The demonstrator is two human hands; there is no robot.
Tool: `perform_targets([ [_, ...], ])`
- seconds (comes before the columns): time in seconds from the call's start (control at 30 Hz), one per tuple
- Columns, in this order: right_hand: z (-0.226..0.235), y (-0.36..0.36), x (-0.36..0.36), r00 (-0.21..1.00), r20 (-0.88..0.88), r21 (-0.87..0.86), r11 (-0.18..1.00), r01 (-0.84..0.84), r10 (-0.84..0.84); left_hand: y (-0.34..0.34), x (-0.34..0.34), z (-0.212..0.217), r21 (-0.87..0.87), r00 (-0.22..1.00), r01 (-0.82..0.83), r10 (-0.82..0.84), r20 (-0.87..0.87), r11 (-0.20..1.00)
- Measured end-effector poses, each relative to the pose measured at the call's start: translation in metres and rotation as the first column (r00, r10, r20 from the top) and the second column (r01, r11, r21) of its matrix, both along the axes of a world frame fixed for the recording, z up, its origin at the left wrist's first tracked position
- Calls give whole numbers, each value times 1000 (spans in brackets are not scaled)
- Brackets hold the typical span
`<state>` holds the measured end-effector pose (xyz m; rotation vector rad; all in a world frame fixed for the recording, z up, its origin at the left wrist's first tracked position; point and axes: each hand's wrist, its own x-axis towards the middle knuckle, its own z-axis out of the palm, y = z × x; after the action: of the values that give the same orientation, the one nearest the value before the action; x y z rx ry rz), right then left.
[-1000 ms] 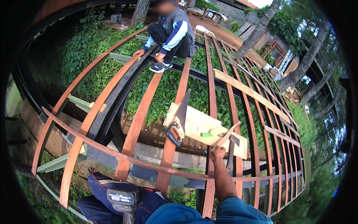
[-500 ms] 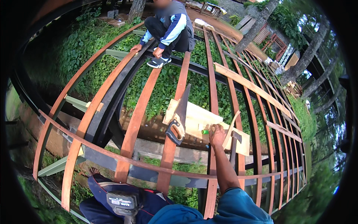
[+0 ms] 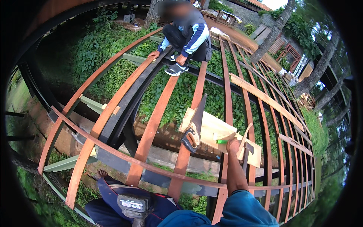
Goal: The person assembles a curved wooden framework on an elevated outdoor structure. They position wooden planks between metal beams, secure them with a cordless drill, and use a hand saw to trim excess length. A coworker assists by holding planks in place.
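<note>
Left fingers out of frame; state cannot be told. Green tube lies on pale board, just left of the right hand, by its fingers; stick just right of that hand, near end close by, contact unclear. Right fingers curled; whether they grip anything, cannot tell. Tube: short, bright green, lying crosswise. Stick: thin, tan, slightly curved, running from near left to far right. One second ago, hand was at stick's near end, apart from the tube; now beside the tube, with stick pointing more directly far.
</note>
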<state>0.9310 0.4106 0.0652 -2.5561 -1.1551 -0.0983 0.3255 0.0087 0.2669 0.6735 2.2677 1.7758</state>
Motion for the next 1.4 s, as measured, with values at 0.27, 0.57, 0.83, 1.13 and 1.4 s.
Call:
perform_targets([
  [0.27, 84, -45, -107, 352, -743, 665, 692, 283, 570, 7, -14, 6, 97, 997, 45, -51, 60, 994],
  [0.57, 161, -141, -410, -858, -490, 629, 744, -225, 154, 107, -12, 33, 200, 736, 654, -675, 53, 729],
  [0.83, 141, -169, -486, -786, -616, 656, 581, -482, 43, 104, -6, 43, 86, 804, 540, -483, -348, 837],
  [1.13, 157, -172, -496, -781, -618, 748, 375, -547, 93, 95, -15, 42, 56, 838, 511, -483, -253, 858],
  [1.4, 177, -140, -387, -159, -549, 582, 238, -778, 820, 71, -31, 29, 620, 800, 178, -479, 361, 764],
])
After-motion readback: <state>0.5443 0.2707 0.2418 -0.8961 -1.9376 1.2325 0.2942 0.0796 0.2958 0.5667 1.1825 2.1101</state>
